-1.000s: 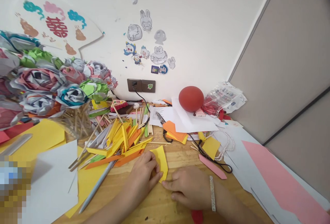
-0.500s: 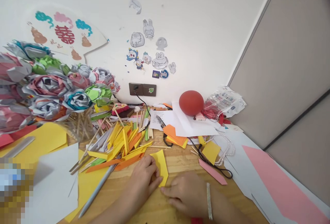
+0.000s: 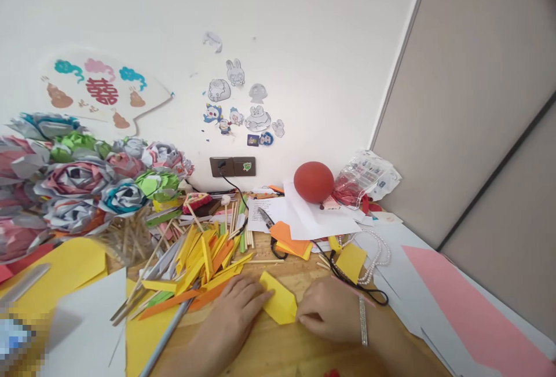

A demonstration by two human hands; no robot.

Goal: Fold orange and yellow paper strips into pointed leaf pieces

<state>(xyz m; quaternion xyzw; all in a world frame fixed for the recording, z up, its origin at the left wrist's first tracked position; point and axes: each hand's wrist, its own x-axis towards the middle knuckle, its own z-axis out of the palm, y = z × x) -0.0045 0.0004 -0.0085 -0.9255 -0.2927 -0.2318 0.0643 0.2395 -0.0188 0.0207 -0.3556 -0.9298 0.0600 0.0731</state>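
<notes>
A folded piece of yellow paper [image 3: 281, 302] with pointed corners lies on the wooden table between my hands. My left hand [image 3: 241, 310] is at its left edge, palm down, with the thumb and finger tips over the paper holding it. At the paper's right corner, my right hand [image 3: 328, 310] has its fingers curled, the tips pinched against that corner. A beaded bracelet [image 3: 363, 320] circles the right wrist. Just beyond my left hand lies a pile of folded yellow and orange paper strips [image 3: 204, 258].
Paper flowers [image 3: 80, 177] crowd the left side. Scissors [image 3: 266, 218], orange paper pieces [image 3: 286, 235], a red balloon [image 3: 313, 182] and a black cord [image 3: 354, 278] lie toward the back. White sheets [image 3: 403, 302] and a pink sheet [image 3: 460, 302] cover the right.
The yellow paper has turned and lies more sideways. My right hand has moved up and right, its pointing finger now curled in. My left hand has flattened somewhat. The view has tilted upward.
</notes>
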